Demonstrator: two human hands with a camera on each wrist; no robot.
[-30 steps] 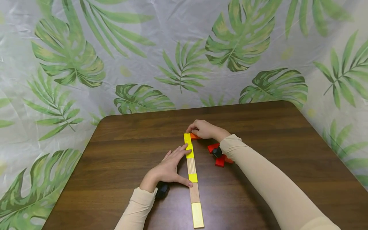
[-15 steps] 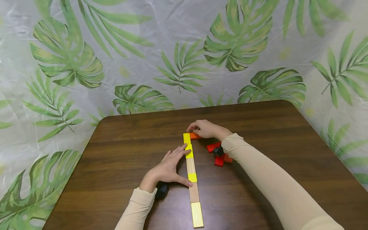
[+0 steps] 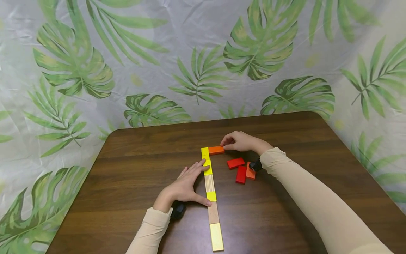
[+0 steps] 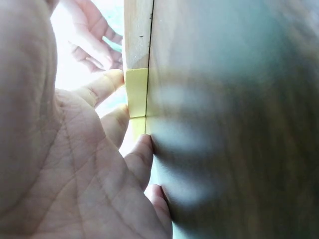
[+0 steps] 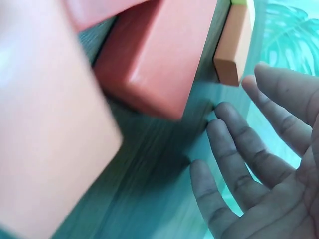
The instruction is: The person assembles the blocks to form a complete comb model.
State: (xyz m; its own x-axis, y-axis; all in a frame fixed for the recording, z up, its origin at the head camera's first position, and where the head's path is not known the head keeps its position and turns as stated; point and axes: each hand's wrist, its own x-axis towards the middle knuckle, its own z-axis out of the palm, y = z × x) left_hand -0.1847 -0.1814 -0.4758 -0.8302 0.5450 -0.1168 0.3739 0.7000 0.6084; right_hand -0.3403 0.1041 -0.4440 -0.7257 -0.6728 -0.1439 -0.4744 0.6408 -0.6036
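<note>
A straight row of flat blocks runs along the table, with a yellow block (image 3: 205,153) at its far end. My left hand (image 3: 185,187) rests beside the row, fingers spread. Its fingertips touch a second yellow block (image 3: 207,169) and its thumb tip is at a plain wooden block (image 3: 213,213). An orange block (image 3: 216,150) lies crosswise from the far yellow block, pointing right. At that block's right end is my right hand (image 3: 241,141); in the right wrist view its fingers are loosely extended, fingertips close to the orange block (image 5: 234,45), with nothing held.
Two red blocks, one lying crosswise (image 3: 235,163) and one lengthwise (image 3: 241,175), sit right of the row with an orange-red block (image 3: 250,171). A pale yellow block (image 3: 217,237) ends the row nearest me. A leaf-patterned cloth (image 3: 203,63) hangs behind the table (image 3: 142,155).
My right hand has moved right along the orange block to its outer end, leaving its top in view. The left hand has stayed on the row.
</note>
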